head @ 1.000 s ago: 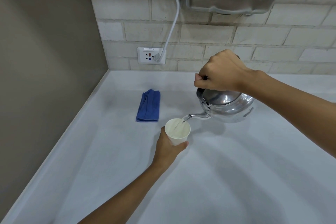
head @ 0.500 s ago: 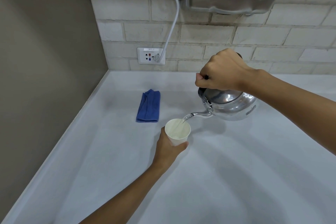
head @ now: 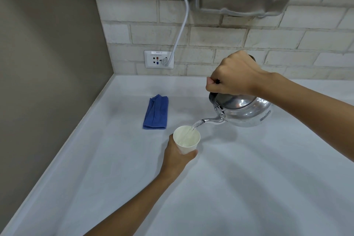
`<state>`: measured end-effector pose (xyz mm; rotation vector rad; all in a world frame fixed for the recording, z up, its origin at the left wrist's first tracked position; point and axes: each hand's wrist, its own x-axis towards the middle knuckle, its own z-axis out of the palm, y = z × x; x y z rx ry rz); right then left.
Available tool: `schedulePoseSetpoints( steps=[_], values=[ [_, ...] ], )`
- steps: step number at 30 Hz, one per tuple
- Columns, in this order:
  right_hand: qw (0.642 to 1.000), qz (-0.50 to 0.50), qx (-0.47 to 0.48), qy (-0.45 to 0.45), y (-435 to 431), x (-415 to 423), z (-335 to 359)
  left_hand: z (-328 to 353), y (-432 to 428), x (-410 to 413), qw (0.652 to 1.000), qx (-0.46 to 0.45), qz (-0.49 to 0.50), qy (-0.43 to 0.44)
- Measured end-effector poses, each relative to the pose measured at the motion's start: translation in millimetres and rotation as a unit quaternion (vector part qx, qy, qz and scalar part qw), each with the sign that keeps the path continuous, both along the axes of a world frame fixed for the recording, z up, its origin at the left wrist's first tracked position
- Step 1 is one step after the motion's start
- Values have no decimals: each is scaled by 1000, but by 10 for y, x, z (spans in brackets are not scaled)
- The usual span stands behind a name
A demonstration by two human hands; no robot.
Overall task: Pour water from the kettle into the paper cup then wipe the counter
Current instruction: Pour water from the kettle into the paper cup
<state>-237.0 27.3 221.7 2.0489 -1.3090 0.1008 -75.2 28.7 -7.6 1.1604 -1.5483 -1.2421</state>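
Head view is showing the pour under way: the right hand (head: 232,74) is clenching the handle of the steel kettle (head: 243,110), tilting it above the desk (head: 249,178) so a thin stream is running off the spout (head: 209,120) into the paper cup (head: 186,139). The left hand (head: 177,156) is wrapping its fingers (head: 192,152) around the cup's lower wall, steadying it near the middle of the desk. A folded blue cloth (head: 156,112) is lying just beyond the cup, towards the back-left corner, waiting for the wipe.

To pour well, the spout tip should be kept over the cup's mouth, not its rim, and the tilt held shallow so the stream is not overshooting. The paper wall is likely soft, so the left hand's grip should be light, only bracing. How full the cup is cannot be told clearly; watching the level and levelling the kettle slowly would limit drips on the desk.
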Motion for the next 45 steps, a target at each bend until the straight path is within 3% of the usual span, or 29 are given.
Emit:
schedulePoseSetpoints(
  steps=[45],
  values=[
    [1000,6,21,16,41,12,106,-19,-9,7,1000,7,-2,2]
  ],
)
